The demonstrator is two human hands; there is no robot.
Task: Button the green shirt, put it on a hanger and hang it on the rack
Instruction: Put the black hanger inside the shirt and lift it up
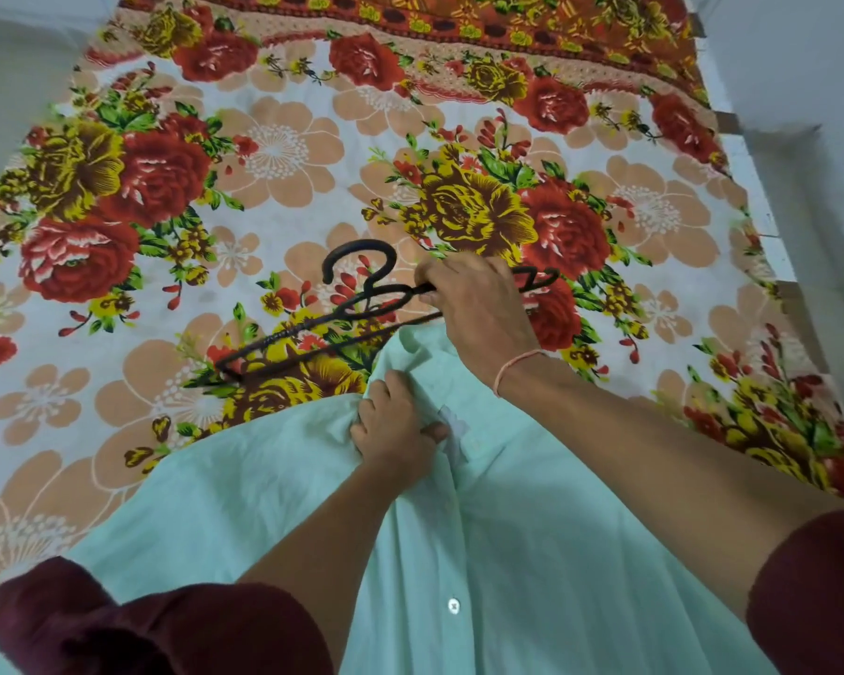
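The pale green shirt lies on the bed, collar end away from me, with a white button showing on its front placket. My left hand grips a bunch of the shirt's fabric near the collar. A black hanger lies just beyond the collar, its hook pointing away from me. My right hand is closed around the hanger's upper bar near the neck. The hanger's right end pokes out past that hand. The rack is out of view.
A floral bedsheet with red and yellow roses covers the bed under everything. The bed's right edge runs along a pale wall. My dark red sleeves fill the lower corners.
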